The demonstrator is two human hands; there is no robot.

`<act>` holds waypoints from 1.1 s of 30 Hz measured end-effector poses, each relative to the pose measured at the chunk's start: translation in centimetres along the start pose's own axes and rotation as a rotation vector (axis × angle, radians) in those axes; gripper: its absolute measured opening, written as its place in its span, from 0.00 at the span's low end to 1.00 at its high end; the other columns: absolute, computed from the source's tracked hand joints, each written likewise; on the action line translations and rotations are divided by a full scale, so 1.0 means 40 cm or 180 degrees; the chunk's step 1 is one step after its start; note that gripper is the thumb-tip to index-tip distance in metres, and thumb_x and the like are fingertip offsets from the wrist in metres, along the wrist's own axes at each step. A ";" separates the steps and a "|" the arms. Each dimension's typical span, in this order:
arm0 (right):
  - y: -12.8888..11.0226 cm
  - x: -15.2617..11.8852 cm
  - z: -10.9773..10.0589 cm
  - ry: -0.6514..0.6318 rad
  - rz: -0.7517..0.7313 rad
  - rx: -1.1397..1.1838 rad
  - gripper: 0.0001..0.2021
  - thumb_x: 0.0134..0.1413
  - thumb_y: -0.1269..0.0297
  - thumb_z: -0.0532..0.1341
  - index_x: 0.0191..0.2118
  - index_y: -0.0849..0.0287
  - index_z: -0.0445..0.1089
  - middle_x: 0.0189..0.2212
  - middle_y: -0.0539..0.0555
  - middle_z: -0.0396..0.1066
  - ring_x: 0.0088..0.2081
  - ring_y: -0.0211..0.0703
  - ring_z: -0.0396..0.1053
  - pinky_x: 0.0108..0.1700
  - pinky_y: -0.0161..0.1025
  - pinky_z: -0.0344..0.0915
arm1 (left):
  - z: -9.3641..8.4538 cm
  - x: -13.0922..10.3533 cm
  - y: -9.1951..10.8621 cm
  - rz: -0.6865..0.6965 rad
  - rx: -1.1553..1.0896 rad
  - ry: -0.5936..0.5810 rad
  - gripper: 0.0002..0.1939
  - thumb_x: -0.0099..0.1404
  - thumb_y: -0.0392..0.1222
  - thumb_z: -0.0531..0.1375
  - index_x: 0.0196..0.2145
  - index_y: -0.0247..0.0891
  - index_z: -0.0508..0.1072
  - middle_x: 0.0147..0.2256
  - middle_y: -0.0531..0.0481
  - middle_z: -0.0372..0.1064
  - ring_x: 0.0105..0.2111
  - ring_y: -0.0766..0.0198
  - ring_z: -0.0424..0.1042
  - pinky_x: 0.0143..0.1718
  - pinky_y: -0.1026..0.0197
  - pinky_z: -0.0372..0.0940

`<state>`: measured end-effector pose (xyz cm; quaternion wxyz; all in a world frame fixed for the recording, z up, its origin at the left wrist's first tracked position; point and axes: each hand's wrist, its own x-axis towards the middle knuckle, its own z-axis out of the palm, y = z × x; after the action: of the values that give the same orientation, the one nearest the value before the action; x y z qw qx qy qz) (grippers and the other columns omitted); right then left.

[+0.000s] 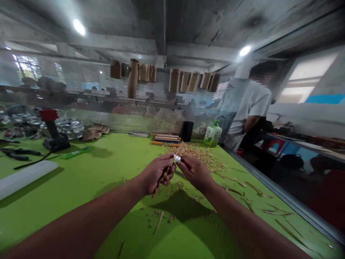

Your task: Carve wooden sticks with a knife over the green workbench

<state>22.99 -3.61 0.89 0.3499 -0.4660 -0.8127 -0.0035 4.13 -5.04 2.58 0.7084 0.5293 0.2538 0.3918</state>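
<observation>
My left hand (159,173) is closed around a thin piece of wood or bamboo (179,148), whose pale tip points away from me. Closed just beside it, my right hand (196,172) grips a small knife. Its shiny blade (177,157) shows between the two hands and lies against or very near the strip; I cannot tell if it touches. Fingers hide the knife's handle. Pale wood shavings (198,153) are heaped behind and right of my hands, with smaller bits scattered below them on the green table (113,169).
At left are a cordless drill (51,126), pliers (18,154), a green utility knife (77,152) and a white block (29,176). Behind my hands stand stacked strips (165,139), a black box (187,131) and a green bottle (212,133). A person (249,104) stands beyond the table's right edge.
</observation>
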 end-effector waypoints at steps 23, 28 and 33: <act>-0.005 -0.001 -0.006 0.0003 -0.0084 0.0008 0.18 0.63 0.52 0.51 0.27 0.58 0.62 0.22 0.49 0.62 0.25 0.36 0.58 0.28 0.34 0.49 | 0.006 0.004 -0.011 0.0226 0.0165 0.0100 0.23 0.64 0.43 0.57 0.57 0.38 0.65 0.25 0.57 0.58 0.18 0.74 0.57 0.17 0.69 0.53; -0.001 0.001 -0.014 0.0055 -0.0057 -0.0161 0.18 0.62 0.52 0.51 0.27 0.58 0.61 0.21 0.49 0.61 0.25 0.36 0.58 0.28 0.34 0.48 | 0.011 -0.002 -0.004 0.0174 0.0168 0.0142 0.22 0.63 0.41 0.57 0.55 0.38 0.65 0.25 0.57 0.57 0.17 0.74 0.54 0.16 0.70 0.51; 0.000 0.004 -0.021 0.0117 -0.0120 -0.0091 0.18 0.62 0.51 0.51 0.26 0.58 0.59 0.21 0.48 0.60 0.24 0.35 0.56 0.28 0.34 0.47 | 0.005 0.000 -0.003 0.0122 0.0058 0.0004 0.21 0.64 0.40 0.56 0.55 0.38 0.65 0.25 0.57 0.58 0.17 0.75 0.53 0.15 0.70 0.50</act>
<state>23.42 -3.76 1.63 0.3580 -0.4553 -0.8146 -0.0303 4.33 -5.18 2.52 0.6958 0.5402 0.2476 0.4035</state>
